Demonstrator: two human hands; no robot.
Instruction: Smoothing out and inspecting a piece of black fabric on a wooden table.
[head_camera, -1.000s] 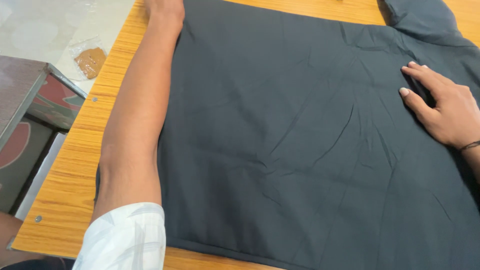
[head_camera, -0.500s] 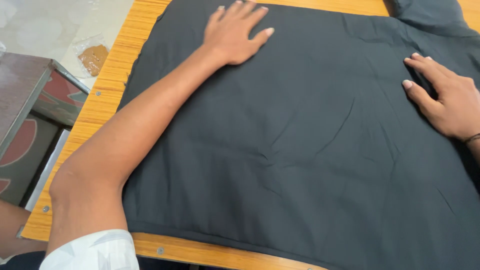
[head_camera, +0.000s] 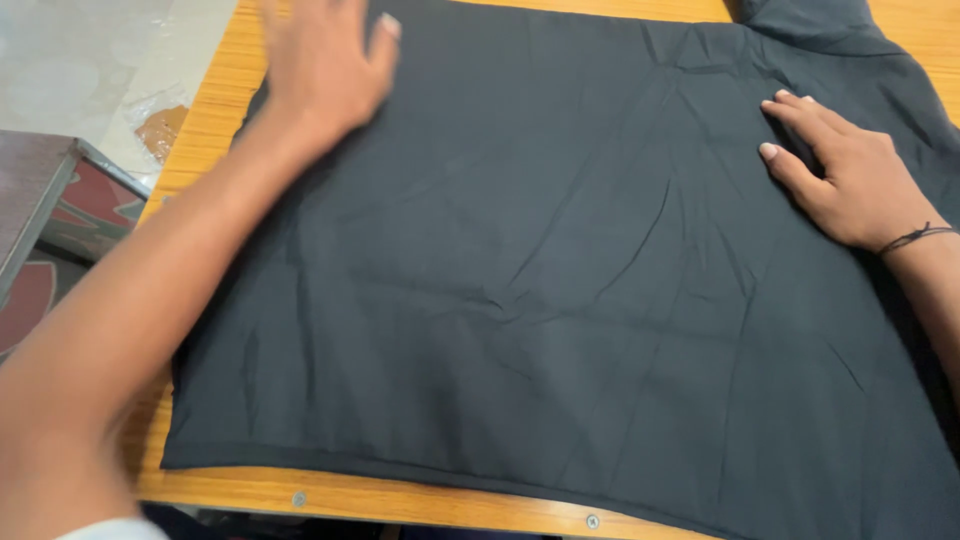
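A dark grey garment (head_camera: 560, 300) lies spread flat over a wooden table (head_camera: 400, 500), with a sleeve or collar part at the top right. My left hand (head_camera: 320, 65) is at the garment's upper left edge, blurred, fingers apart, palm down over the cloth. My right hand (head_camera: 850, 175) lies flat on the cloth at the right, fingers spread and pointing left, a thin dark cord around its wrist. Neither hand grips anything.
The table's left edge runs up the frame beside a tiled floor (head_camera: 90, 60) with a brown patch (head_camera: 160, 130). A dark piece of furniture with a red panel (head_camera: 60, 230) stands below on the left. The table's front edge shows screws.
My left hand has slid across the cloth from the top left corner, first rightwards, now back toward the left edge. The view has shifted slightly. My right hand has stayed pressed in place.
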